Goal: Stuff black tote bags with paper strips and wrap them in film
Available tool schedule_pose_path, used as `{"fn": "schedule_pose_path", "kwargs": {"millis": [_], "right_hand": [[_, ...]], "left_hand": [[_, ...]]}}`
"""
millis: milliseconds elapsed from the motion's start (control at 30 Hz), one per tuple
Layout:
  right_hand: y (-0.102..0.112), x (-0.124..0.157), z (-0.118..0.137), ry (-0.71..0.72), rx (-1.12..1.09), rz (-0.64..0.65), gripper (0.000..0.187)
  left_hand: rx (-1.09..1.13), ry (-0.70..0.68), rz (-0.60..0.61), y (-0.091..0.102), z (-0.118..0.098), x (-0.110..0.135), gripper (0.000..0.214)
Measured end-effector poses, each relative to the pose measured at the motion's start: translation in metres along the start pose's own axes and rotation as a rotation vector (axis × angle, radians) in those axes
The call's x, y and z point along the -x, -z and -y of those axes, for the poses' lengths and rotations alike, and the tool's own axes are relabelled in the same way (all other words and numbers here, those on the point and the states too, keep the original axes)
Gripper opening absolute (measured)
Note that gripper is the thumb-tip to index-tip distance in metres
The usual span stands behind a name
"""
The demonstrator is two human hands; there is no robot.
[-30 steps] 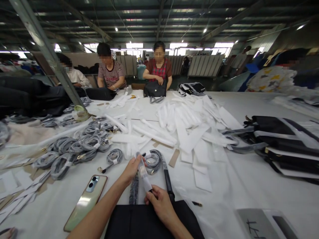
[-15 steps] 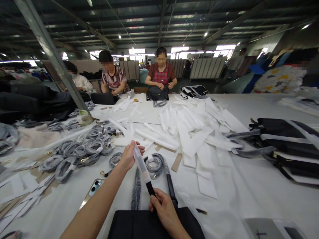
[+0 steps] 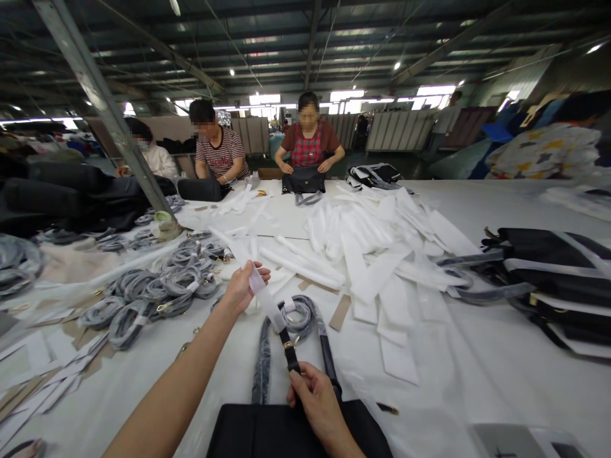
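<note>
Left hand [image 3: 242, 289]: thumb and fingers pinch the upper end of a white sleeve [image 3: 267, 300]. Right hand [image 3: 314, 394]: fingers closed on the black strap [image 3: 289, 351], which leaves the sleeve's lower end, gold fitting exposed between the hands. Strap slants above the near edge of a black bag [image 3: 252, 427]. Surface: white table [image 3: 458, 375]; grey coils [image 3: 160, 289] at left, white strips [image 3: 356, 254] centre, stacked bags [image 3: 558, 264] right. Room: co-workers [image 3: 309, 147] at the far edge, slanted post [image 3: 98, 102], dark beamed roof [image 3: 267, 38].
</note>
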State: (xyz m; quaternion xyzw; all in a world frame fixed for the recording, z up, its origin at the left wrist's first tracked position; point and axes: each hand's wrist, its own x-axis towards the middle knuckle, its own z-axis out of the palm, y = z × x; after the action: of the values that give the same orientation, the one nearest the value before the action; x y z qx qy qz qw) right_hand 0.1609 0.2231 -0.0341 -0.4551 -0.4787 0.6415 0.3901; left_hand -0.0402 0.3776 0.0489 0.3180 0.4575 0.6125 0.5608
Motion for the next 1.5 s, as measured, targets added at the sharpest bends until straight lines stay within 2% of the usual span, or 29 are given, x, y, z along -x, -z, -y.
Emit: {"fn": "schedule_pose_path", "kwargs": {"millis": [100,200,300,400,500,600,700,833,900,1033,1100,1200,1333,1400,1500], "right_hand": [[0.002,-0.001,-0.002,-0.013,-0.031,-0.004,0.041],[0.003,-0.002,-0.005,-0.019,-0.089,-0.013,0.043],[0.002,-0.003,-0.004,-0.043,-0.192,-0.046,0.051],[0.000,-0.007,0.002,-0.176,-0.319,-0.093,0.054],[0.000,-0.012,0.013,-0.294,-0.379,-0.071,0.049],[0.003,-0.018,0.027,-0.293,-0.401,-0.028,0.045],[0.005,-0.020,0.037,-0.276,-0.417,-0.013,0.042],[0.007,-0.020,0.045,-0.270,-0.410,-0.003,0.044],[0.007,-0.020,0.048,-0.259,-0.406,-0.011,0.056],[0.002,-0.012,0.058,-0.157,-0.265,-0.050,0.097],[-0.001,-0.001,0.065,-0.069,-0.152,-0.035,0.102],[-0.005,0.020,0.075,0.059,-0.004,0.033,0.087],[-0.011,0.047,0.078,0.223,0.178,0.006,0.035],[-0.016,0.057,0.076,0.289,0.234,-0.031,0.027],[-0.026,0.071,0.074,0.356,0.310,-0.016,0.028]], "left_hand": [[-0.068,-0.064,0.026,0.003,-0.027,0.006,0.035],[-0.190,-0.079,0.071,0.007,-0.055,0.024,0.041],[-0.328,-0.043,0.125,0.014,-0.067,0.050,0.037],[-0.429,0.025,0.207,0.021,-0.060,0.074,0.037],[-0.469,0.059,0.280,0.026,-0.045,0.089,0.046],[-0.483,0.069,0.339,0.029,-0.035,0.093,0.053],[-0.501,0.087,0.393,0.031,-0.032,0.093,0.047],[-0.513,0.178,0.453,0.031,-0.027,0.095,0.038],[-0.507,0.224,0.470,0.030,-0.025,0.100,0.034],[-0.476,0.294,0.484,0.031,-0.029,0.112,0.027],[-0.455,0.322,0.495,0.032,-0.035,0.123,0.027],[-0.417,0.358,0.511,0.039,-0.042,0.145,0.029],[-0.322,0.449,0.486,0.053,-0.034,0.182,0.033],[-0.293,0.468,0.456,0.060,-0.024,0.201,0.033],[-0.279,0.479,0.426,0.066,-0.008,0.226,0.034]]}}
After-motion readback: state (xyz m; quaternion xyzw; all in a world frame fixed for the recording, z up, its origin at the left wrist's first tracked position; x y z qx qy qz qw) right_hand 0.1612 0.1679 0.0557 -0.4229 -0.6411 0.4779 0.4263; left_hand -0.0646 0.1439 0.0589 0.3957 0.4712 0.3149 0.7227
